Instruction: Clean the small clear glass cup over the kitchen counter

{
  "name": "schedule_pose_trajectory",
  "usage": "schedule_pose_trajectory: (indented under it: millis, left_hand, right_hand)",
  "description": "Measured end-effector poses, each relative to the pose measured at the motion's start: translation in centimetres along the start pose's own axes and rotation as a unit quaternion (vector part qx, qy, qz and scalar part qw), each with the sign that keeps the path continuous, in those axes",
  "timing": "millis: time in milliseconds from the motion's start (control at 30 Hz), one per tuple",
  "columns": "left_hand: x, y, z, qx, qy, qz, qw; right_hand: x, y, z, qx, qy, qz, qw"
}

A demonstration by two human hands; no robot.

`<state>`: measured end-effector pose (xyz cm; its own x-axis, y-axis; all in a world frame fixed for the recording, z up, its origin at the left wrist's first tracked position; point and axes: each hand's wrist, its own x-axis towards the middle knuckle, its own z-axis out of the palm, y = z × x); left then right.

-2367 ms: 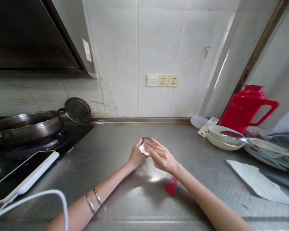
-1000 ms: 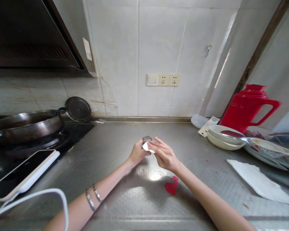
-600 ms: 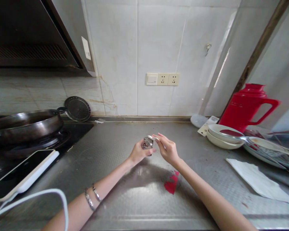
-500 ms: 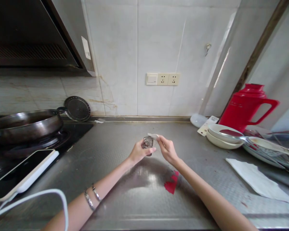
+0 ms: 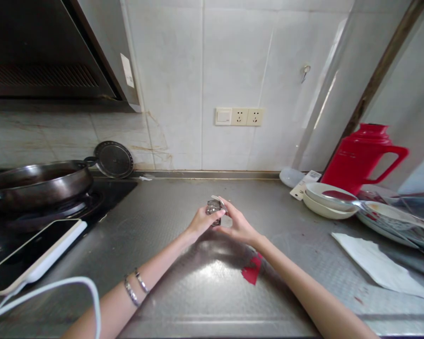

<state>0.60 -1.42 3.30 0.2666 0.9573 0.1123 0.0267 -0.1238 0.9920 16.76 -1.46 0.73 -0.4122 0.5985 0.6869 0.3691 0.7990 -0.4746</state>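
Left fingers (image 5: pixel 217 215) clamp glassy object (image 5: pixel 213 208), right fingers (image 5: pixel 230 208) tissue (image 5: pixel 219 201) — red patch (image 5: pixel 251 271) near, bowls (image 5: pixel 327 210) rightward.

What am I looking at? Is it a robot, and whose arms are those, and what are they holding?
No robot here! These are a person's own bare hands. The camera sits on that person's head, looking forward and down, so you see what they see.

The left hand holds a small shiny thing, too small for me to name. The right hand has a thin white piece close against it.

On the metal counter below is a red patch. To the right are a white paper sheet, stacked bowls and a red jug. At the left, a pan sits on the black stove.
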Motion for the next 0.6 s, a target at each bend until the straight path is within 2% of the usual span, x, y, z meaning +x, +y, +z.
schedule_pose_trajectory:
  millis: [133, 333, 500, 533, 600]
  left_hand:
    - [0.0, -0.4, 0.1, -0.010, -0.017, -0.010, 1.000]
    - [0.2, -0.6, -0.3, -0.022, -0.040, -0.011, 0.999]
    - [0.7, -0.5, -1.5, -0.100, -0.176, 0.010, 0.979]
    - [0.8, -0.6, -1.6, -0.101, -0.190, 0.024, 0.976]
    - [0.9, -0.8, -1.6, -0.074, -0.182, 0.066, 0.978]
  right_hand:
    - [-0.1, 0.1, -0.1, -0.018, 0.003, 0.004, 1.000]
    - [0.1, -0.2, -0.1, 0.042, 0.015, 0.029, 0.999]
    - [0.6, -0.5, -0.5, 0.159, 0.047, 0.078, 0.983]
    - [0.7, -0.6, -0.5, 0.184, 0.055, 0.089, 0.977]
    - [0.9, -0.8, -0.5, 0.229, 0.065, 0.114, 0.965]
